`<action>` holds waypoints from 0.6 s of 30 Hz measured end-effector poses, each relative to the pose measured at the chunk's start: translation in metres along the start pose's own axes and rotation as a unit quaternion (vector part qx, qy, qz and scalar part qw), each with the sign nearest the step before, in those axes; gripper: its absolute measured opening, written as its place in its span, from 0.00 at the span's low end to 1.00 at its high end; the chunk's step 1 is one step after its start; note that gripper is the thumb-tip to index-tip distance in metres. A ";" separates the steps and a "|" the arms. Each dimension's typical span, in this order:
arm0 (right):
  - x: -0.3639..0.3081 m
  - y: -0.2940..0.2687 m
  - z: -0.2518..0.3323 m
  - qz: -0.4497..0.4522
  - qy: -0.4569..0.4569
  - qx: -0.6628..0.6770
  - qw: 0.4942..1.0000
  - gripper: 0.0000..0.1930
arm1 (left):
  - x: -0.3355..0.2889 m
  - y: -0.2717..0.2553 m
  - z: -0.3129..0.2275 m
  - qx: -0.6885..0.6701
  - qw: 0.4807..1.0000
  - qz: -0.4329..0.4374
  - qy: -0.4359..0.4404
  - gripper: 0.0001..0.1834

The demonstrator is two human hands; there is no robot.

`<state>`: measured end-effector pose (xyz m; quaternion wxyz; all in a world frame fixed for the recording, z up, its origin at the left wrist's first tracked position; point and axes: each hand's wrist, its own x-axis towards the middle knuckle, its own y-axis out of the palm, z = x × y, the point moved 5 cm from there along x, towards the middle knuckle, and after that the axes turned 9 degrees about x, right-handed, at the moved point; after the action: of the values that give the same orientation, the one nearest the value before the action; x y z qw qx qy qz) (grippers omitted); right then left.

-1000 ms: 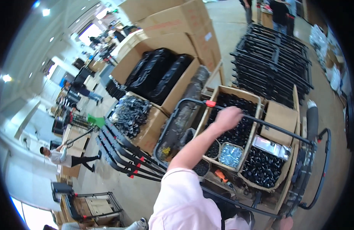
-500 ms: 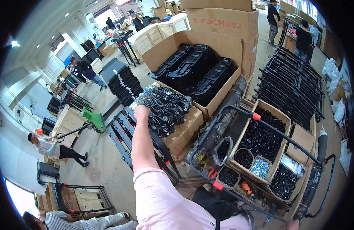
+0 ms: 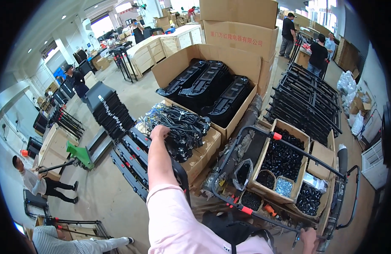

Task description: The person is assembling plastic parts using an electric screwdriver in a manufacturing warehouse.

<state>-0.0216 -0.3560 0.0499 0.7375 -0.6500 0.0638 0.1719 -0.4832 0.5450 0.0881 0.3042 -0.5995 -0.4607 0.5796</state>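
My left hand point(image 3: 161, 132) is stretched forward, its fingers curled into the near left edge of a heap of black power cords point(image 3: 178, 120). The fingertips are partly hidden among them. The cords lie on a brown carton point(image 3: 204, 154), with pale and bluish wire ends at the left side of the heap. At the lower right, my right hand point(image 3: 308, 236) is closed round the near corner of a black tubular frame point(image 3: 314, 158) with red sleeves. This frame leans over boxes of small parts.
Black plastic shells point(image 3: 212, 84) fill a large open carton behind the cords. Black knobs point(image 3: 286, 150) and silver screws point(image 3: 284, 186) sit in boxes at right. Stacked black frames point(image 3: 303, 101) stand beyond. At left, a person holds a green pallet jack point(image 3: 79, 154); folded black frames point(image 3: 130, 161) lie nearer.
The view has shifted, and my right hand has come further into it at the lower right. My left hand now reaches slightly deeper into the cords. The person with the pallet jack appears further left.
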 end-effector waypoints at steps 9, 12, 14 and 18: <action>-0.018 -0.032 0.097 -0.007 -0.087 0.019 0.996 0.22 | -0.067 -0.040 0.000 -0.485 0.829 -0.185 0.210 0.19; 0.001 -0.024 0.101 -0.039 -0.127 0.039 0.990 0.20 | -0.151 -0.052 -0.028 -0.586 0.712 -0.201 0.331 0.11; -0.009 -0.036 0.142 -0.040 -0.163 0.082 0.982 0.19 | -0.189 -0.054 -0.033 -0.659 0.638 -0.147 0.369 0.06; -0.021 -0.046 0.208 -0.007 -0.261 0.109 0.959 0.21 | -0.226 -0.042 -0.058 -0.799 0.500 0.028 0.333 0.05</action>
<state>-0.0528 -0.1598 0.1302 0.7958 -0.4989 -0.1172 0.3227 -0.4131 0.3663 0.2280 -0.1894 -0.7487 -0.5754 -0.2694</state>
